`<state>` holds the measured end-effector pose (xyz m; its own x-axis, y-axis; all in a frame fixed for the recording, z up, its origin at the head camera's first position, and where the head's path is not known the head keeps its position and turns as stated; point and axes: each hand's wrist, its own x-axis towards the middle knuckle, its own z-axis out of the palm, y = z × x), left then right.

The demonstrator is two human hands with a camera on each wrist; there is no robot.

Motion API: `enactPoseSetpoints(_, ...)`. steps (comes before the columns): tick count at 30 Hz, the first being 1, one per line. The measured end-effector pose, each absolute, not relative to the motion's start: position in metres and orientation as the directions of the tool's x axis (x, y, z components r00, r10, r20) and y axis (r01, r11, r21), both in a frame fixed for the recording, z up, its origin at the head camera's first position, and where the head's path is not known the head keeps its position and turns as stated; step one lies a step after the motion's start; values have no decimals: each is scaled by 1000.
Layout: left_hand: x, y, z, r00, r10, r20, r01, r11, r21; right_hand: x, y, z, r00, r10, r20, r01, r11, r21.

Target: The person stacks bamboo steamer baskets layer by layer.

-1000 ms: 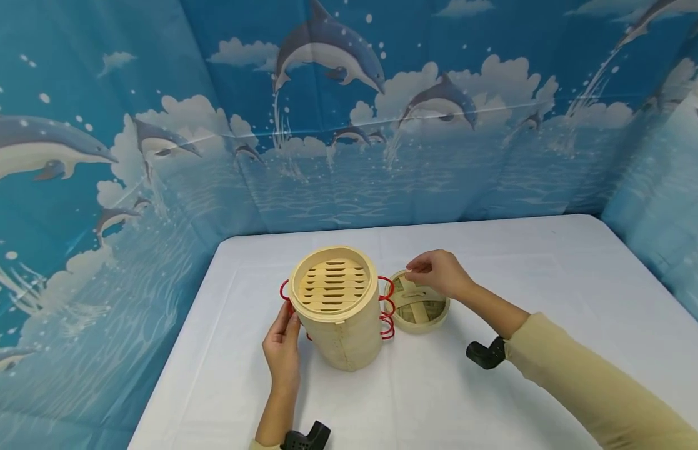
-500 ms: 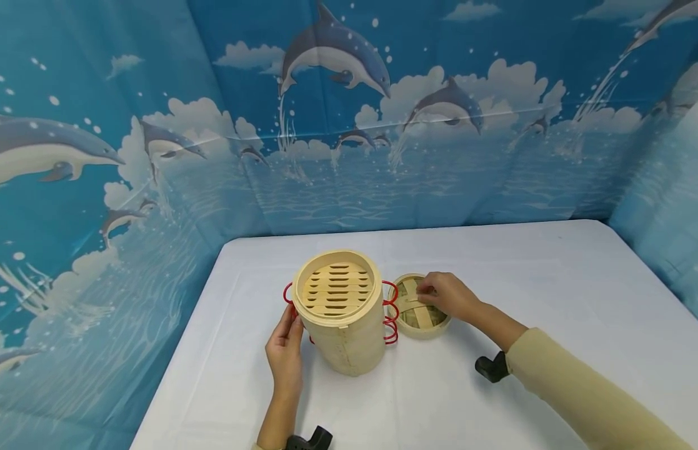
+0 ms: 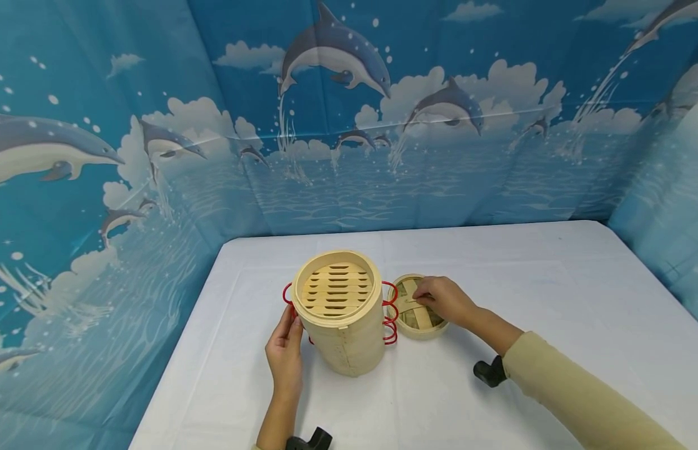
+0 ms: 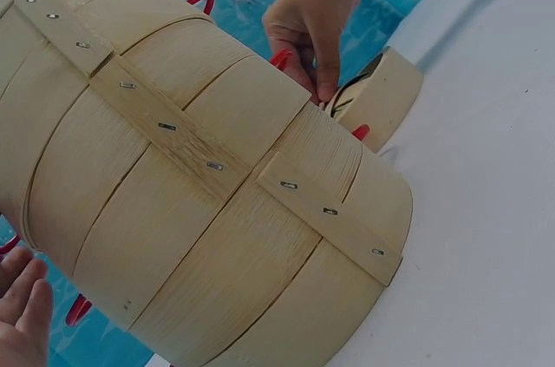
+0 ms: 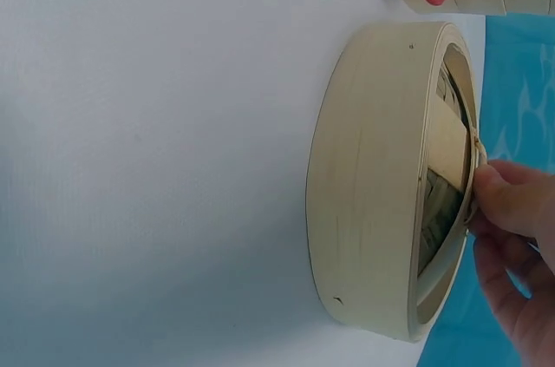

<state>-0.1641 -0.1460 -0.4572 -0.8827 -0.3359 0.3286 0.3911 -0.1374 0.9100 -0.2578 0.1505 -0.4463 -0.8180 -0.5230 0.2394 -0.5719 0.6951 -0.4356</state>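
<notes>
A tall stack of bamboo steamer baskets (image 3: 349,351) stands upright, its slatted top tier uncovered and red loop handles on both sides. My left hand (image 3: 285,356) rests at the stack's left side by a red handle, fingers fairly straight; in the left wrist view its fingers (image 4: 33,306) show at the lower left. Right of the stack, the woven bamboo steamer lid (image 3: 420,332) lies on the table. With thumb and fingertips, my right hand (image 3: 447,303) pinches the small loop (image 5: 479,163) on top of the lid (image 5: 368,185).
A white cloth covers the table (image 3: 523,275). Behind it and to the sides hangs a blue curtain (image 3: 337,187) printed with dolphins. The lid sits close beside the stack's right handles (image 3: 390,322). Black wrist devices (image 3: 489,372) are on both arms.
My right hand has come down from above the lid's far edge to its middle and taken hold of the loop. The left hand and the stack stay in place; the view shifted slightly.
</notes>
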Motion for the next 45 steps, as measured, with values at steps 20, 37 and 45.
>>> enactPoseSetpoints(20, -166, -146, -458, -879, -334, 341, 400, -123, 908, -283, 177, -385, -813, -558, 164, -563, 685, -462)
enactPoseSetpoints(37, -164, -145, -456, -880, -337, 335, 396, -128, 909, -242, 144, -214, -742, -523, 419, -658, 685, -311)
enactPoseSetpoints(45, -163, -146, -456, -877, -348, 331, 394, -128, 910, -215, 110, -190, -720, -585, 373, -693, 631, -348)
